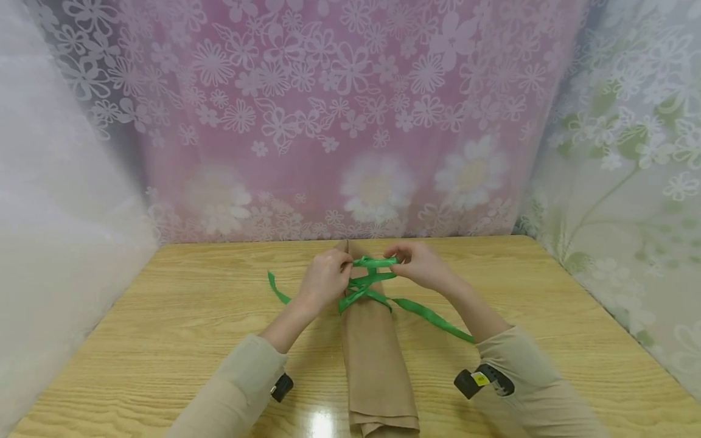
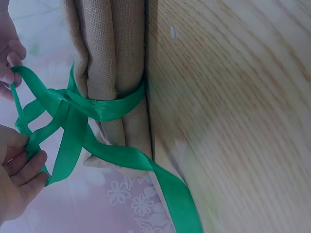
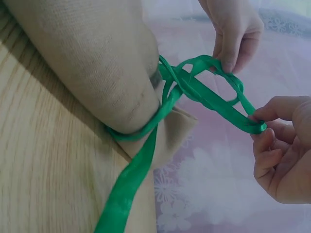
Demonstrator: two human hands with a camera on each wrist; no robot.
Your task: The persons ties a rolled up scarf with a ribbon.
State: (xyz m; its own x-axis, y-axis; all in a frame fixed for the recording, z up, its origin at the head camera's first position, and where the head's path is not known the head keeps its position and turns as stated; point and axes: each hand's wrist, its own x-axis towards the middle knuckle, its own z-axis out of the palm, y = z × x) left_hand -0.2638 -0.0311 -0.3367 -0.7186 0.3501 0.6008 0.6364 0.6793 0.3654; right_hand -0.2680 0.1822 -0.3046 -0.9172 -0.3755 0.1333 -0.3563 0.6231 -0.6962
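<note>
A folded bundle of tan cloth [image 1: 378,359] lies lengthwise on the table, with a green ribbon [image 1: 368,281] wrapped around its far part. My left hand [image 1: 325,277] pinches one ribbon loop between thumb and fingers. Opposite it, my right hand [image 1: 421,264] pinches another part of the looped ribbon. In the right wrist view, the ribbon loops [image 3: 209,92] stretch from the cloth to the right fingers [image 3: 272,116]. The left wrist view shows the ribbon band [image 2: 114,109] around the cloth [image 2: 129,43], with crossed loops standing out beside it.
One loose ribbon tail [image 1: 432,317] trails right across the wooden table [image 1: 219,328]; another tail [image 1: 278,289] curls out at the left. Floral curtains [image 1: 350,121] hang behind the table and along both sides. Each wrist wears a black device [image 1: 467,383].
</note>
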